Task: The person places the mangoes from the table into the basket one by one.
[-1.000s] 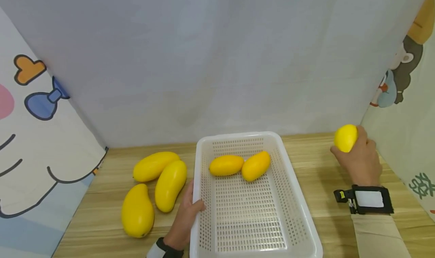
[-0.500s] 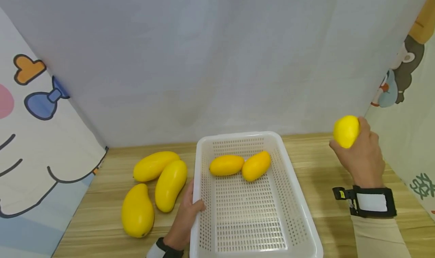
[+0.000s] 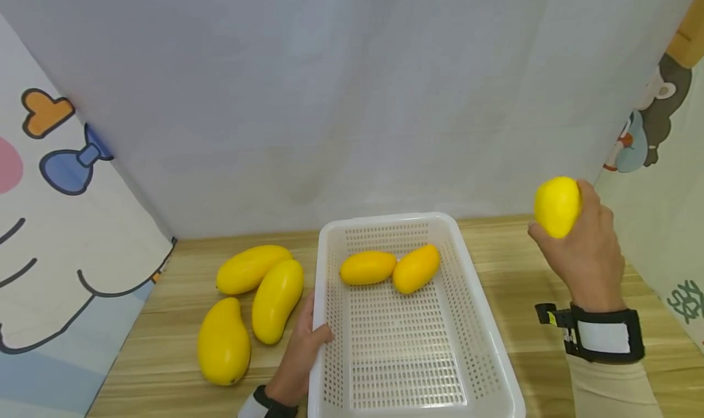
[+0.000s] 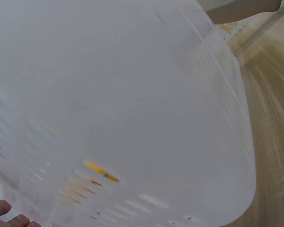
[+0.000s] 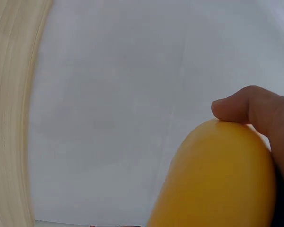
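Observation:
My right hand grips a yellow mango above the right side of the table; the right wrist view shows the same mango close up, with the thumb on its end. My left hand holds the left rim of a white perforated plastic basket, thumb over the edge. Two mangoes, one on the left and one on the right, lie touching at the basket's far end. Basket wall fills most of the left wrist view, with fingertips at its lower left.
Left of the basket, three mangoes lie on the wooden table: a far one, a middle one and a near one. A grey-white cloth hangs behind. Printed panels flank both sides.
My right hand has lifted the mango higher over the table. The left hand, the basket and the other mangoes have stayed in place.

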Motion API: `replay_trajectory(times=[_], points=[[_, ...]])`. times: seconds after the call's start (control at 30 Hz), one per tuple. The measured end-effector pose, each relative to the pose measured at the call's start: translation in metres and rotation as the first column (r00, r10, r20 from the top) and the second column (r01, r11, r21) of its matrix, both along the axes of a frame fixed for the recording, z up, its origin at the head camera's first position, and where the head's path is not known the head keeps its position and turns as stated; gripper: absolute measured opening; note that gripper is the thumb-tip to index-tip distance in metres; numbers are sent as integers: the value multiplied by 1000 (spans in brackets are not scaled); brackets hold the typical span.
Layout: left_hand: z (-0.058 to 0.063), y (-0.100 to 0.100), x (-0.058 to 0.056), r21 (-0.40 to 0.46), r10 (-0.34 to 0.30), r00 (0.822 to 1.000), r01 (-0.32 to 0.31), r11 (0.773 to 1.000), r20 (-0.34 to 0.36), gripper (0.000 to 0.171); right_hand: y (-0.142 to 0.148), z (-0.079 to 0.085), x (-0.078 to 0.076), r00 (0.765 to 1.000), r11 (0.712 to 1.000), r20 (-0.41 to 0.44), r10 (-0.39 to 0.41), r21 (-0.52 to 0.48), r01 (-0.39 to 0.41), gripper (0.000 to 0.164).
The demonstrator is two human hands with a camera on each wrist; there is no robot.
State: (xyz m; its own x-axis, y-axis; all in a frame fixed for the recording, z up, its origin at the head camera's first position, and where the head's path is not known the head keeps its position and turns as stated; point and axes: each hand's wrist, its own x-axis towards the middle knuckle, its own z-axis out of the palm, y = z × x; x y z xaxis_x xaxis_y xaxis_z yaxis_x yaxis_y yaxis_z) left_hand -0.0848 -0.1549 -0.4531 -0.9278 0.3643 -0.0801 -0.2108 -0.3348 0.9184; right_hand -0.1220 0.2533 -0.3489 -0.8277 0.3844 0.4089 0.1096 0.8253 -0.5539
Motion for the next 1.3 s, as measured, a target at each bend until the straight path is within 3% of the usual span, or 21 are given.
replay_trajectory(times=[0.87,1.3], points=[[1,0,3,19,3,1000,-3,1000,1,86,-44,27,26,986,991,-102,130,45,-126,90],[3,1,3,0,-5,999,5,1000,-36,85,-66,24,27,963,969,-109,244,72,-238,95]])
